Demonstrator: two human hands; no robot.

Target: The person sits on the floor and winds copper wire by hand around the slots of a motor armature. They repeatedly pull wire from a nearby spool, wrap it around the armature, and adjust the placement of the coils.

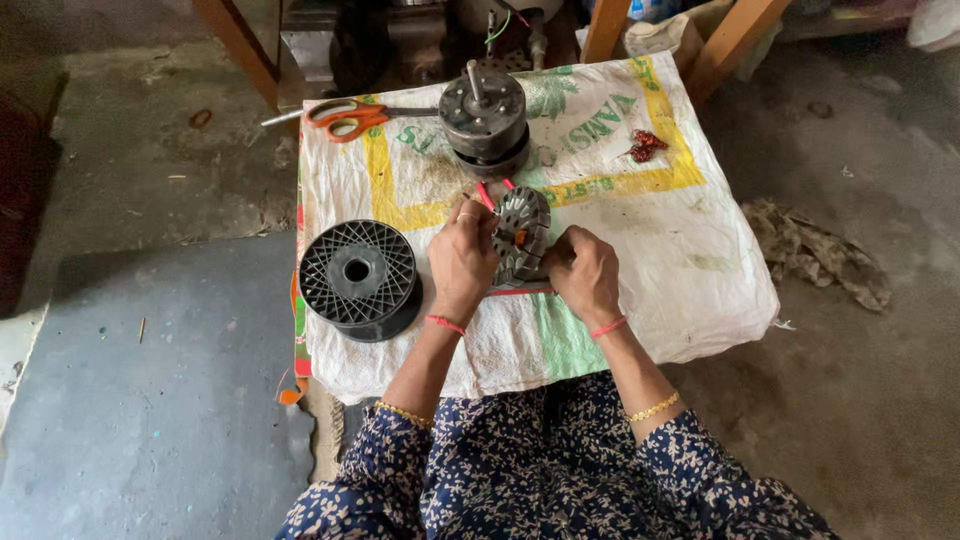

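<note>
Landmark: round grey slotted metal stator core (pixel 521 234), held tilted on edge on the white woven plastic sack (pixel 690 250) covering a low table.
Left hand (pixel 462 258): closed on the core's left rim, fingers wrapped over the top edge; red thread band at wrist.
Right hand (pixel 585 274): at the core's lower right rim, fingers curled in and pinched; whether on the rim or on a wire, cannot tell.
Step in hand: judged as winding/insulation work on the core slots, w/ left steadying and right feeding or seating.
Next move needs: firm left hold so the core doesn't roll; fine fingertip work at the slot; light pull.
Behind core: dark grey round motor housing w/ upright shaft (pixel 484 118), near. Further left of that, orange-handled scissors (pixel 345 117).
Left of core: black plastic ribbed spool, empty-looking (pixel 358 277), just beside left hand.
Right-behind core: small red tangled scraps (pixel 646 145), well apart.
Hidden/unclear: core's near face and slots blocked by both hands; orange spot at its centre not identifiable; red strips above core, ends hidden; any wire too thin to see.
</note>
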